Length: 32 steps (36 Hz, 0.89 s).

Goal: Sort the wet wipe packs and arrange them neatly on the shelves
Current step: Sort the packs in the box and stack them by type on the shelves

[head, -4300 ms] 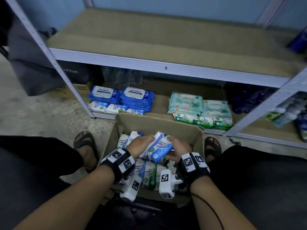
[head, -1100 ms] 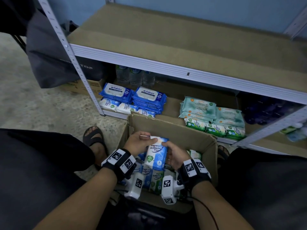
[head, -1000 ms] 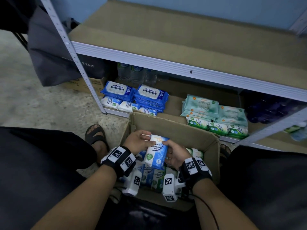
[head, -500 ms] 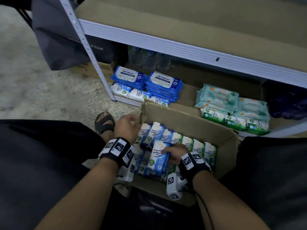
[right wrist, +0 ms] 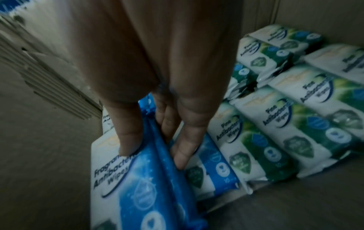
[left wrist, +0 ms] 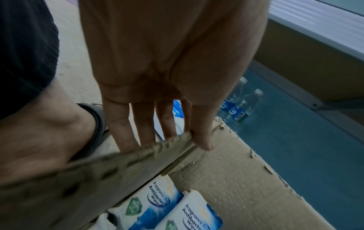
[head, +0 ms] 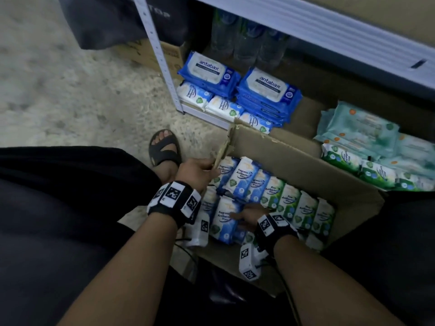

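Two hands are at work on the cardboard box on the floor between our knees. Our left hand grips the box's torn left wall near the far corner: in the left wrist view the fingers lie down the outside and the thumb comes over the ragged edge to the inside. Our right hand reaches down into the box and pinches a blue wipe pack that stands on end near the left side, thumb on its printed face and fingers behind it; the right wrist view is blurred, so we cannot tell whether one pack or two are in the pinch.

Beyond the held pack we see a row of packs standing on edge along the far wall, blue ones to the left and green ones to the right. What lies under our right wrist is hidden by the wrist camera.

On the lower shelf, dark blue antabax packs are stacked at the left, with small blue packs lined in front of them. Pale teal packs sit to the right over small green packs, cut off by the frame edge. Water bottles stand dimly at the back. A sandalled foot rests left of the box.
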Each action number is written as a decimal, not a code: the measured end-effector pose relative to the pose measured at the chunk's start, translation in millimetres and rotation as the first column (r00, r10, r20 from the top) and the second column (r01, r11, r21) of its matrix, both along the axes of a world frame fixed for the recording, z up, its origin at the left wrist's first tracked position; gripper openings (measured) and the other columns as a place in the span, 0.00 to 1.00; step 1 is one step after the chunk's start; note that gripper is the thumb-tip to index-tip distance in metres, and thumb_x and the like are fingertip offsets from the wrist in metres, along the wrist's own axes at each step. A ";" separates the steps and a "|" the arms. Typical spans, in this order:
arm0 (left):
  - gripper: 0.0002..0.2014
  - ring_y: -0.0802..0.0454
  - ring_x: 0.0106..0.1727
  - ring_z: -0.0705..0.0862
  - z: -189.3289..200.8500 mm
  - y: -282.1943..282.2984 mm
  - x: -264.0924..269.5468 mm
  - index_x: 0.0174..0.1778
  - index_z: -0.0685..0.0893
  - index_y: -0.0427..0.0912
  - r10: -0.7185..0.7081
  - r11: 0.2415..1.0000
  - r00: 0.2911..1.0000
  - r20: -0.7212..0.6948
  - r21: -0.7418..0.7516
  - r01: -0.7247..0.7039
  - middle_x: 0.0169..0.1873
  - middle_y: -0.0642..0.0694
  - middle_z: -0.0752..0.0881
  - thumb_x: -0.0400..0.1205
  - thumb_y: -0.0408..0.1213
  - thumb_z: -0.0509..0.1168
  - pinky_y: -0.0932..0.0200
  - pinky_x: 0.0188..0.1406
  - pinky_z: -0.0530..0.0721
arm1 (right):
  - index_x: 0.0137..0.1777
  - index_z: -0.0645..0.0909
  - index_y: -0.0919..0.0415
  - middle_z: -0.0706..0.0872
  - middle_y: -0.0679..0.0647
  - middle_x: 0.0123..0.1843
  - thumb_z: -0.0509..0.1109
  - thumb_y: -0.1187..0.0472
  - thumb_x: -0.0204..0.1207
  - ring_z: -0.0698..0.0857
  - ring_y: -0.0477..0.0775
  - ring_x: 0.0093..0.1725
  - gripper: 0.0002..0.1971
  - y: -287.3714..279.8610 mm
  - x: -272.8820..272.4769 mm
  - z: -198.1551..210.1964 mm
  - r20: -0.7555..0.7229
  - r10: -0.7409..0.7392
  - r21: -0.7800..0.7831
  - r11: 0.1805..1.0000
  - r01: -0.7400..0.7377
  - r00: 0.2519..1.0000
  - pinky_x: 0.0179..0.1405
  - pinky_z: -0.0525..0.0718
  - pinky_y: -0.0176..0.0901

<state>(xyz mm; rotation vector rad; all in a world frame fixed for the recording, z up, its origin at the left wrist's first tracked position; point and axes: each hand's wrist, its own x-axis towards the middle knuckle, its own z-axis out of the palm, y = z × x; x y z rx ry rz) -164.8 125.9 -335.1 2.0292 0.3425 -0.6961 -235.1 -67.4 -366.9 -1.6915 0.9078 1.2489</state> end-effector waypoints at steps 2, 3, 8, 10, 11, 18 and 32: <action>0.21 0.53 0.63 0.86 -4.6 2.2 2.5 0.64 0.88 0.49 0.015 0.999 0.999 -0.038 -0.033 -0.017 0.60 0.52 0.89 0.76 0.49 0.77 0.49 0.66 0.84 | 0.49 0.74 0.58 0.82 0.56 0.37 0.75 0.64 0.78 0.78 0.52 0.29 0.10 5.0 0.3 -5.6 -0.011 -0.041 0.017 0.999 0.041 0.999 0.28 0.78 0.43; 0.21 0.53 0.62 0.86 -6.4 2.9 3.5 0.63 0.89 0.49 0.026 0.998 0.998 -0.053 -0.054 -0.029 0.58 0.52 0.90 0.74 0.50 0.78 0.49 0.66 0.84 | 0.54 0.73 0.57 0.84 0.57 0.42 0.73 0.65 0.79 0.79 0.53 0.32 0.11 6.6 -0.5 -10.4 -0.004 -0.050 0.033 0.998 0.050 0.999 0.32 0.80 0.45; 0.22 0.56 0.66 0.83 -11.7 4.9 5.0 0.64 0.88 0.47 0.030 0.992 0.998 -0.060 -0.122 -0.037 0.63 0.52 0.87 0.74 0.47 0.78 0.50 0.70 0.81 | 0.66 0.81 0.57 0.83 0.61 0.70 0.79 0.57 0.74 0.84 0.54 0.56 0.21 9.1 -4.6 -33.3 0.119 0.111 -0.005 0.994 -0.111 0.987 0.65 0.84 0.52; 0.23 0.58 0.67 0.82 -12.8 5.4 4.5 0.64 0.89 0.48 0.033 0.989 0.997 -0.064 -0.139 -0.042 0.63 0.55 0.87 0.73 0.48 0.79 0.51 0.72 0.79 | 0.75 0.75 0.63 0.80 0.60 0.73 0.76 0.55 0.77 0.83 0.58 0.62 0.29 11.9 -3.1 -24.8 0.128 0.176 -0.040 0.984 -0.172 0.976 0.62 0.83 0.46; 0.24 0.58 0.67 0.82 -12.7 5.2 4.4 0.63 0.89 0.49 0.027 0.989 0.997 -0.069 -0.142 -0.036 0.63 0.56 0.87 0.71 0.50 0.79 0.51 0.72 0.79 | 0.76 0.74 0.63 0.81 0.60 0.73 0.75 0.54 0.78 0.83 0.59 0.62 0.29 11.2 -3.1 -24.7 0.138 0.211 -0.071 0.977 -0.203 0.968 0.55 0.83 0.43; 0.20 0.56 0.67 0.83 -5.2 1.2 3.4 0.64 0.88 0.48 0.006 0.995 0.999 -0.051 -0.096 -0.011 0.63 0.53 0.88 0.76 0.45 0.77 0.51 0.71 0.80 | 0.55 0.82 0.60 0.88 0.61 0.51 0.80 0.47 0.71 0.84 0.59 0.45 0.21 2.8 -1.8 -12.9 0.166 0.254 -0.166 0.960 -0.227 0.953 0.50 0.86 0.48; 0.20 0.46 0.67 0.83 31.4 -23.9 -15.6 0.70 0.84 0.49 -0.023 0.991 0.999 0.042 0.132 0.017 0.64 0.48 0.87 0.82 0.48 0.69 0.56 0.66 0.81 | 0.56 0.82 0.54 0.85 0.54 0.55 0.74 0.48 0.76 0.83 0.56 0.55 0.15 -83.9 -1.5 51.6 0.364 0.170 -0.386 0.922 -0.018 0.916 0.51 0.77 0.37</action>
